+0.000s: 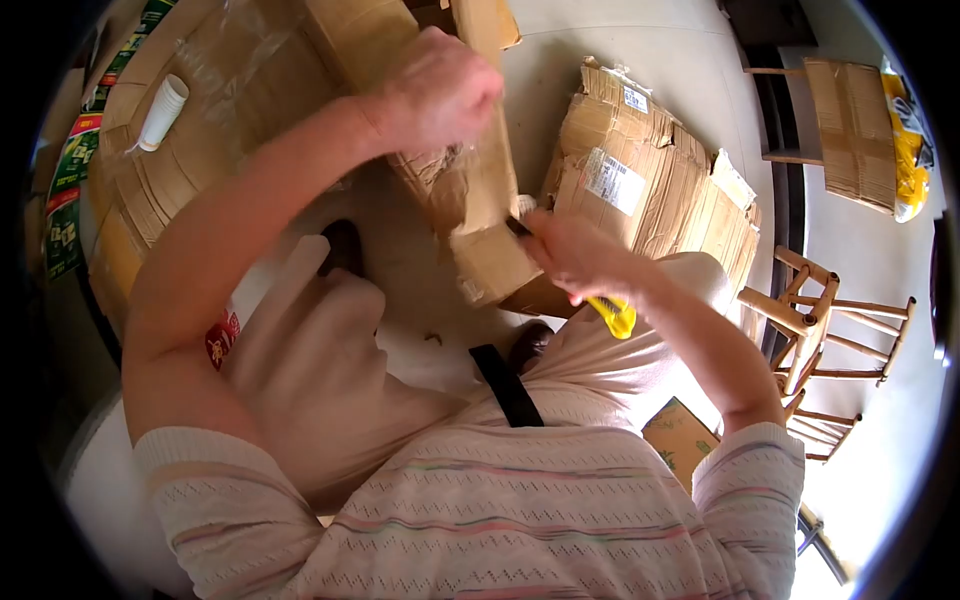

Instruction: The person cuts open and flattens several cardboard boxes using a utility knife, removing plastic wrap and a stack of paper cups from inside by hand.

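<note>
My right hand (pixel 580 255) is wrapped round a yellow box cutter (pixel 614 318). Its yellow end sticks out below my palm, and its dark front end meets the edge of an open cardboard box (pixel 487 190) between my legs. My left hand (pixel 442 92), slightly smeared by motion, is closed like a fist over the far part of that box. Whatever its fingers hold, if anything, is hidden. A folded-out flap (pixel 492 262) of the box points toward me, near my right hand.
Flattened cardboard (pixel 655 165) with white labels leans at the right. A stack of white paper cups (pixel 163 112) lies on more cardboard at the left. Wooden stools (pixel 810 315) and another carton (pixel 850 130) stand at the far right. A printed carton (pixel 680 440) is beside my seat.
</note>
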{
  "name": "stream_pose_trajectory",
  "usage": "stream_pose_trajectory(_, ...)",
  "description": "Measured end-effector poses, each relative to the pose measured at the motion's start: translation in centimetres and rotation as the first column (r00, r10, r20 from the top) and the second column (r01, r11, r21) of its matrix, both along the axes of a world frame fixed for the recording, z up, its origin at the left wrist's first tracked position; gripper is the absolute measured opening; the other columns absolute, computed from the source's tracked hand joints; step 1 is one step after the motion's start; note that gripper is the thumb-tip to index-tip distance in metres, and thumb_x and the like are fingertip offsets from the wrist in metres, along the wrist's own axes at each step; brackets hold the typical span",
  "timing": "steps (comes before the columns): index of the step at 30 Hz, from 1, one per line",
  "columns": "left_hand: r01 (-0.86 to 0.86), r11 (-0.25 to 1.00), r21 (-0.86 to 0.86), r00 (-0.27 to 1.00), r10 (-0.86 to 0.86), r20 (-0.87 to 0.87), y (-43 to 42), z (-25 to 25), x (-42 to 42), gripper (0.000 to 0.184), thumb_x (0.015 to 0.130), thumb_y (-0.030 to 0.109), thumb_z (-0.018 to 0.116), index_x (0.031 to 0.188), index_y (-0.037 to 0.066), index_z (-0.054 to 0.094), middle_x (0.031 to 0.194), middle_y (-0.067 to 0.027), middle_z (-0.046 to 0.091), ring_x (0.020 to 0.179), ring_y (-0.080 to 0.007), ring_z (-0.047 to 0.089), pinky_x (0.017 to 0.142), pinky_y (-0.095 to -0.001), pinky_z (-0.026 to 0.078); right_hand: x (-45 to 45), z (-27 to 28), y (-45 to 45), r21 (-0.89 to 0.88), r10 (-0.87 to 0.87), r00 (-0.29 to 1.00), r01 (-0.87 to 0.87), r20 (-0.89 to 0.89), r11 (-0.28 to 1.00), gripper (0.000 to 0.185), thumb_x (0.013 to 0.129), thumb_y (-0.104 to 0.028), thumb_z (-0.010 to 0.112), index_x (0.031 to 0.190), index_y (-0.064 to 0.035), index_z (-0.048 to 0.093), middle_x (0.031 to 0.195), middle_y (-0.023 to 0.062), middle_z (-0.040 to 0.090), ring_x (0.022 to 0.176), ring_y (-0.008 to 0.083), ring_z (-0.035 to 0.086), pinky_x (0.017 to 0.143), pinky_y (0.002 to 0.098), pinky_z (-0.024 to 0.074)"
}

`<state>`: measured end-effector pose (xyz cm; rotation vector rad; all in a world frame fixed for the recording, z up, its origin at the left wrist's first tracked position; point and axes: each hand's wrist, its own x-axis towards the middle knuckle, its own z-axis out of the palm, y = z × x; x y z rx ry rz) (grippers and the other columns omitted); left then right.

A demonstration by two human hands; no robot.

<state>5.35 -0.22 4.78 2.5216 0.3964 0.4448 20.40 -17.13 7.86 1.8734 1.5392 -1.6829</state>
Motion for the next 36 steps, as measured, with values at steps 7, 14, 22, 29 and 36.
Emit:
stream_pose_trajectory(7, 0.209, 0.967, -0.144, 0.964, -0.229, -0.139, 0.8, 2.2, 0.1, 0.016, 0.067, 0.008, 0.058, 0.057, 0.001, 0.048, 0.055, -0.0153, 0.048, 0.049, -0.0298, 0.047, 0.05, -0.0372, 0.038, 3.2, 2.4, 1.0, 0.061, -0.384, 0.922, 0.387, -0.058, 0.92, 0.026, 0.095, -0.025, 0.045, 0.095, 0.0008, 0.049, 0.063, 0.0077, 0.054, 0.042, 0.0152, 0.053, 0.04, 0.0277, 0.0464)
stream_pose_trajectory(14, 0.227, 0.919, -0.323, 0.878, -0.336, -0.34, 0.8, 2.3, -1.2, 0.011, 0.063, 0.009, 0.057, 0.06, -0.001, 0.051, 0.053, -0.015, 0.047, 0.048, -0.0278, 0.045, 0.049, -0.0374, 0.036, 4.4, 0.0, 2.2, 0.394, -0.561, 0.806, 0.585, -0.189, 0.709, 0.048, 0.084, -0.038, 0.065, 0.106, 0.0014, 0.048, 0.064, 0.0073, 0.054, 0.05, 0.0117, 0.055, 0.042, 0.025, 0.0466)
stream_pose_trajectory(22, 0.184, 0.98, -0.07, 0.964, -0.194, -0.181, 2.1, 7.8, -0.5, 0.014, 0.068, 0.009, 0.059, 0.062, 0.0, 0.049, 0.064, -0.0126, 0.052, 0.057, -0.0272, 0.049, 0.052, -0.0379, 0.037, -1.7, -1.2, 3.7, 0.267, -0.454, 0.792, 0.579, -0.408, 0.77, 0.091, 0.062, -0.05, 0.08, 0.125, 0.0035, 0.04, 0.096, 0.0136, 0.062, 0.084, 0.0202, 0.063, 0.072, 0.0306, 0.0529)
stream_pose_trajectory(29, -0.107, 0.94, 0.324, 0.922, -0.029, 0.387, 1.8, 10.6, 0.4, 0.007, 0.078, 0.002, 0.059, 0.072, 0.006, 0.061, 0.075, -0.0054, 0.056, 0.075, -0.0159, 0.055, 0.072, -0.0296, 0.046, -0.9, 5.1, 7.3, 0.283, -0.372, 0.857, 0.479, -0.358, 0.831, 0.051, 0.069, -0.03, 0.08, 0.103, 0.0034, 0.06, 0.094, 0.0119, 0.066, 0.088, 0.0177, 0.063, 0.085, 0.0334, 0.0504)
stream_pose_trajectory(36, -0.098, 0.876, -0.471, 0.53, 0.447, 0.72, 8.9, 10.1, -0.6, 0.015, 0.079, -0.006, 0.053, 0.088, 0.003, 0.063, 0.072, 0.0031, 0.057, 0.06, -0.0043, 0.049, 0.054, -0.0175, 0.04, 12.4, 13.3, 10.0, 0.496, -0.296, 0.785, 0.586, -0.544, 0.641, 0.043, 0.074, -0.022, 0.074, 0.108, -0.0002, 0.059, 0.103, 0.0095, 0.064, 0.089, 0.0163, 0.062, 0.081, 0.033, 0.0508)
